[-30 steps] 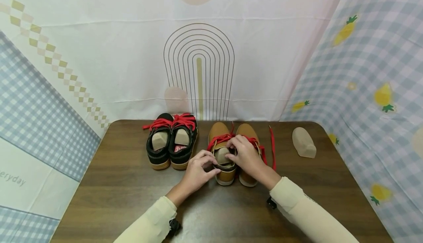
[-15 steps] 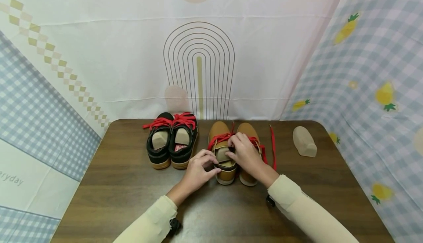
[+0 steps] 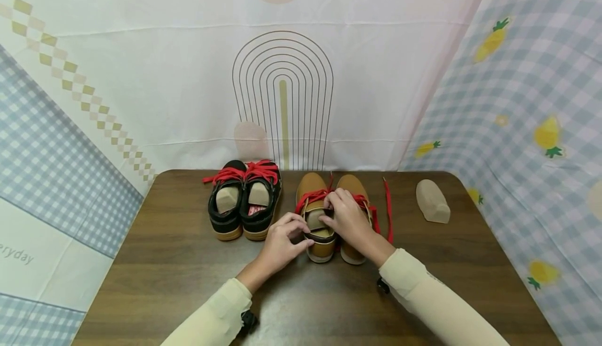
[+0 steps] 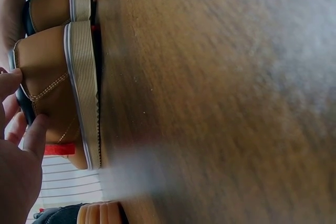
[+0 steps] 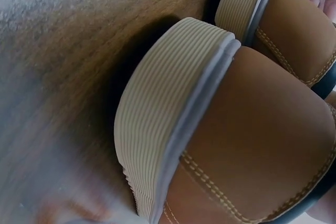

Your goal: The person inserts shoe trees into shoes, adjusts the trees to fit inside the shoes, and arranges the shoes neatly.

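Brown wood forms the table [image 3: 178,278], and on its far side the things are lined up in a row. Furthest left, a black pair [image 3: 244,202] with red laces is stood heel-near, each shoe already filled with a beige insert. Next to the right, the left hand [image 3: 282,244] is curled against the heel of the left tan shoe [image 3: 320,226]; in the left wrist view its fingertips [image 4: 34,129] are pressed on the heel counter, so the shoe is steadied rather than lifted. A beige insert [image 3: 314,219] is seen part-way inside that shoe's opening, and the right hand [image 3: 348,220] is bent over it, fingers pinched at its top edge and at the shoe's tongue. The right tan shoe [image 3: 354,194] is touching its partner and is largely hidden under that hand. Loose red laces [image 3: 388,205] are trailed just right of it. Well to the right, a spare insert [image 3: 432,202] is laid on bare wood.

For the seating to be done well, it is judged that the heel should be kept braced from behind while the insert is pushed toe-ward and downward, with the tongue held clear so that nothing is folded under.
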`<move>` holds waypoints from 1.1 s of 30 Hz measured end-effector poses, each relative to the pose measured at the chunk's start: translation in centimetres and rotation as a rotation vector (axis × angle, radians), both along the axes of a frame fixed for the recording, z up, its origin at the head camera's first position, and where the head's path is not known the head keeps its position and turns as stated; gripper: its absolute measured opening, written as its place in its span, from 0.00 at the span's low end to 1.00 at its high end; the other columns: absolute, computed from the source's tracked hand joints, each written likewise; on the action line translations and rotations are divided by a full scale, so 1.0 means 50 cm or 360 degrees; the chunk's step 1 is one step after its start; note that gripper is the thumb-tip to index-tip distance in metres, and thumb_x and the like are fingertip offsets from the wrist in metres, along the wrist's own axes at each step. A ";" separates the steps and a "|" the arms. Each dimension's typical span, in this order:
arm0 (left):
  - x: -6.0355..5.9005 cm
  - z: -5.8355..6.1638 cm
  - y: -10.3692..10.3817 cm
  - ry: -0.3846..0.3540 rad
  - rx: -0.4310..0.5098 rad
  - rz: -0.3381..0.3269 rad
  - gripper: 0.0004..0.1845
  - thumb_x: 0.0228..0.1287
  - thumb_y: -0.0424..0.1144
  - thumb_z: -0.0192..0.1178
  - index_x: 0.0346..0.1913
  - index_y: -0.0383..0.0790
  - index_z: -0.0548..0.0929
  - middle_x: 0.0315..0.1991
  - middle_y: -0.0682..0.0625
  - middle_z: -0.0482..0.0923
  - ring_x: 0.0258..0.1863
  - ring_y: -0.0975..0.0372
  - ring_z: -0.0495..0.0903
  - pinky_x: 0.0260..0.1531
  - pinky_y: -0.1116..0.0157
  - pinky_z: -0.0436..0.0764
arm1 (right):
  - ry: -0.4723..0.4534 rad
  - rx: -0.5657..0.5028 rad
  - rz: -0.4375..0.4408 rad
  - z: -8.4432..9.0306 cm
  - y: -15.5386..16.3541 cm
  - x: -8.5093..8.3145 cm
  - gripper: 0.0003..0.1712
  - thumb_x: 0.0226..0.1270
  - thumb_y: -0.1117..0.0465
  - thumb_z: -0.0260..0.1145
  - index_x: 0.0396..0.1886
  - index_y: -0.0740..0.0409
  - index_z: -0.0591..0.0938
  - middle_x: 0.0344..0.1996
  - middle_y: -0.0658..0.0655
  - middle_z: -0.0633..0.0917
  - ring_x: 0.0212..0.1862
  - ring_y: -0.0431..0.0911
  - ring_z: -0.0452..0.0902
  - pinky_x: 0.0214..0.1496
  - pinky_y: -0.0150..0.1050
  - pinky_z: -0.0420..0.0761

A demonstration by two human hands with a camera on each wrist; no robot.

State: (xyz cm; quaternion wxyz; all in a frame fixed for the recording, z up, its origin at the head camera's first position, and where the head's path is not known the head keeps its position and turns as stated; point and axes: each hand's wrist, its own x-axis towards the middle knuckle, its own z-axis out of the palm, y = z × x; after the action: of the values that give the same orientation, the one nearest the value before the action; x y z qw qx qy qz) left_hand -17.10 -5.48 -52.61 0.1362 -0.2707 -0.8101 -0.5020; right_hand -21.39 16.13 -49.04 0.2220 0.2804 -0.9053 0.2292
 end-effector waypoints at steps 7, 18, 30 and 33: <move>0.001 0.002 -0.001 0.0001 -0.0002 -0.0003 0.12 0.51 0.32 0.81 0.35 0.41 0.87 0.45 0.49 0.81 0.45 0.61 0.84 0.44 0.66 0.88 | -0.0071 -0.0046 0.0007 0.008 0.002 0.000 0.26 0.45 0.60 0.88 0.37 0.55 0.79 0.35 0.52 0.76 0.38 0.47 0.69 0.39 0.39 0.75; 0.001 0.001 -0.002 -0.0041 0.0004 -0.0010 0.11 0.52 0.32 0.80 0.36 0.40 0.87 0.45 0.48 0.81 0.45 0.61 0.84 0.45 0.66 0.88 | -0.0090 0.0107 -0.0143 0.005 -0.005 -0.008 0.28 0.46 0.56 0.88 0.37 0.54 0.75 0.35 0.54 0.74 0.39 0.51 0.68 0.41 0.42 0.73; 0.001 0.004 0.002 0.0000 0.0014 -0.0014 0.12 0.51 0.32 0.81 0.35 0.40 0.87 0.45 0.47 0.82 0.45 0.59 0.85 0.45 0.65 0.88 | -0.0072 0.0249 -0.0284 0.003 -0.010 -0.013 0.33 0.46 0.52 0.88 0.36 0.56 0.71 0.34 0.56 0.71 0.36 0.52 0.65 0.38 0.44 0.70; 0.002 0.003 0.003 -0.0004 0.0012 -0.0008 0.12 0.51 0.32 0.81 0.35 0.40 0.87 0.45 0.47 0.81 0.45 0.60 0.85 0.45 0.65 0.88 | -0.0061 0.0239 -0.0264 0.004 -0.008 -0.012 0.33 0.46 0.51 0.88 0.36 0.56 0.71 0.34 0.56 0.71 0.36 0.52 0.65 0.38 0.43 0.69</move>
State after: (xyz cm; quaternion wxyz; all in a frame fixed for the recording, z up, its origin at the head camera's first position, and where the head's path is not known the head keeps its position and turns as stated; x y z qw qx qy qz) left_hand -16.99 -5.33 -52.48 0.1348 -0.2715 -0.8077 -0.5057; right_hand -22.01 15.74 -48.86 0.2012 0.2159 -0.9441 0.1469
